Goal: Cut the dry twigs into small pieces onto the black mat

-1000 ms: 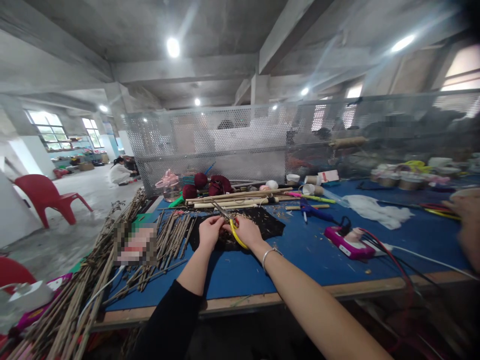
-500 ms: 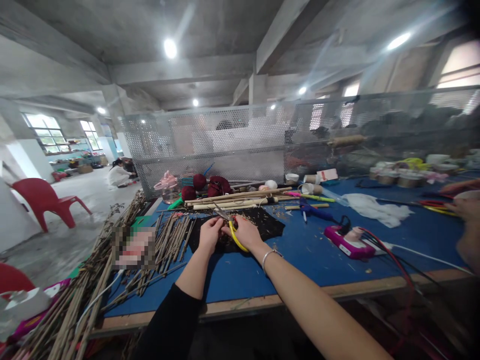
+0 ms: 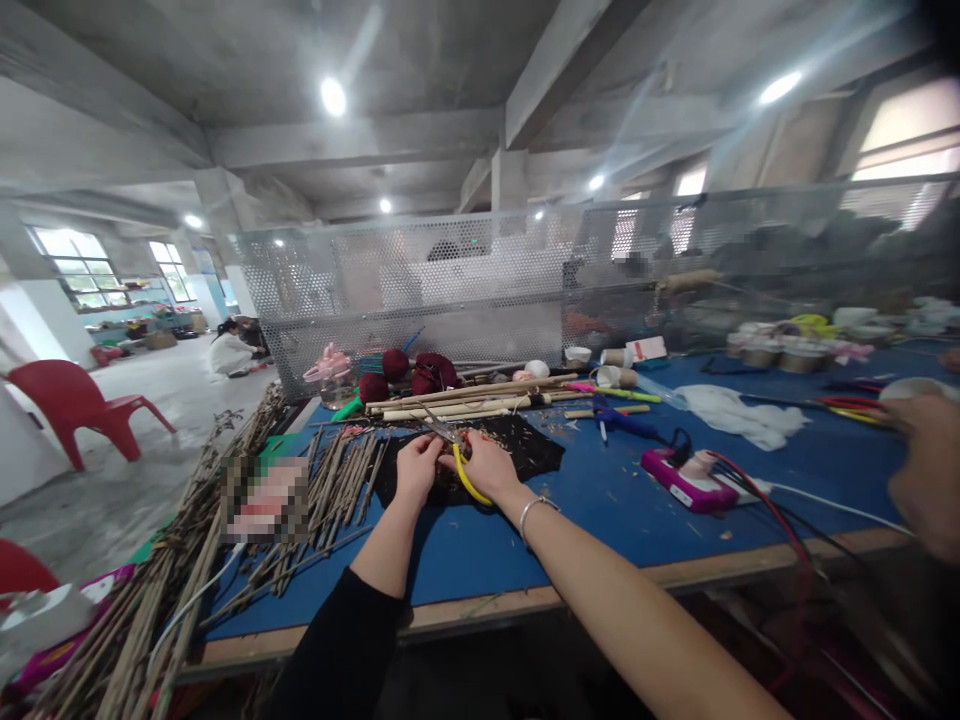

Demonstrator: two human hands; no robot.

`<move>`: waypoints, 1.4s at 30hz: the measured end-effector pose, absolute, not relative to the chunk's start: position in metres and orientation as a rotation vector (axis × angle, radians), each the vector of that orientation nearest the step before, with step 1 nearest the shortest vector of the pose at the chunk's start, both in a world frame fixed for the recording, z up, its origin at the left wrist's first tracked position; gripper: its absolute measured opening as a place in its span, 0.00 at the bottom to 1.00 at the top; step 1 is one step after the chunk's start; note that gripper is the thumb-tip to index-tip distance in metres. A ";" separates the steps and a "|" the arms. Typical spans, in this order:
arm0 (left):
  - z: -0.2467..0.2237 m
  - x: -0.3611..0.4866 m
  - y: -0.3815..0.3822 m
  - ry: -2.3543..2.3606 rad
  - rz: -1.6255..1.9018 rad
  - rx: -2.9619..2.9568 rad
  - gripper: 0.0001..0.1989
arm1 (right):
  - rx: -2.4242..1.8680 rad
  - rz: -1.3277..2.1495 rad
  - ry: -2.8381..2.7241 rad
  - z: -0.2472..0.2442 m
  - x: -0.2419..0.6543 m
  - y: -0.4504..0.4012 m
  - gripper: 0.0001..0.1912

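Observation:
My right hand (image 3: pixel 486 468) is closed around yellow-handled scissors (image 3: pixel 471 478), whose metal blades point up and left past my fingers. Close beside it, my left hand (image 3: pixel 417 468) has its fingers pinched together near the blades; what they hold, if anything, is too small to make out. Both hands are over a black cloth (image 3: pixel 536 445) strewn with small tan bits. Left of the cloth lie cut brown twigs (image 3: pixel 330 480) in a loose row. Pale sticks (image 3: pixel 465 405) lie just behind the cloth.
Long dry stems (image 3: pixel 161 570) are heaped at the left edge. Dark red yarn balls (image 3: pixel 435 373) sit at the back. A blue glue gun (image 3: pixel 626 420) and a purple power strip (image 3: pixel 686 485) with cords lie to the right. Another person's hand (image 3: pixel 930 470) is at far right.
The view has shifted slightly to the right. My hands and the scissors keep nearly the same pose over the cloth. The other person's hand at far right has come further into view.

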State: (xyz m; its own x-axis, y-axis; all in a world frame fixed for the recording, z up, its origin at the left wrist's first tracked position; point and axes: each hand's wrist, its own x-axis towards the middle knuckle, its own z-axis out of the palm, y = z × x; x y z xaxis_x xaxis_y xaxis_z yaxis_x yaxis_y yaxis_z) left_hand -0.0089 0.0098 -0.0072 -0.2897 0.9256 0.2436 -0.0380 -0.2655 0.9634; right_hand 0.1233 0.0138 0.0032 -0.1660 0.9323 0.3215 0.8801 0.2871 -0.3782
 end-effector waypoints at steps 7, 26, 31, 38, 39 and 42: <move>-0.008 -0.009 0.010 1.293 1.634 1.135 0.14 | -1.662 0.183 -2.070 0.005 0.125 0.013 0.28; -0.010 -0.015 0.011 1.330 1.682 1.205 0.11 | -1.634 0.106 -2.160 0.009 0.127 0.011 0.30; -0.006 -0.009 0.008 1.180 1.620 1.069 0.17 | -1.593 0.173 -2.154 0.012 0.128 0.012 0.26; -0.006 -0.007 0.009 1.068 1.594 1.039 0.20 | -1.551 0.219 -2.120 0.012 0.129 0.013 0.24; -0.005 -0.008 0.009 1.070 1.592 1.050 0.20 | -1.551 0.223 -2.119 0.012 0.129 0.013 0.24; -0.005 -0.009 0.007 1.094 1.587 1.089 0.17 | -1.551 0.244 -2.105 0.010 0.128 0.013 0.26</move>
State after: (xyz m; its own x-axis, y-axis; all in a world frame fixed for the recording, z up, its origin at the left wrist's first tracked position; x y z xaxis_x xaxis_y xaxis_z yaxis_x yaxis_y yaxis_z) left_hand -0.0088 0.0068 -0.0047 -0.2127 0.9624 0.1687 -0.1852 -0.2093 0.9602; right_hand 0.1280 0.0129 0.0104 -0.2175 0.9312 0.2925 0.8394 0.3314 -0.4308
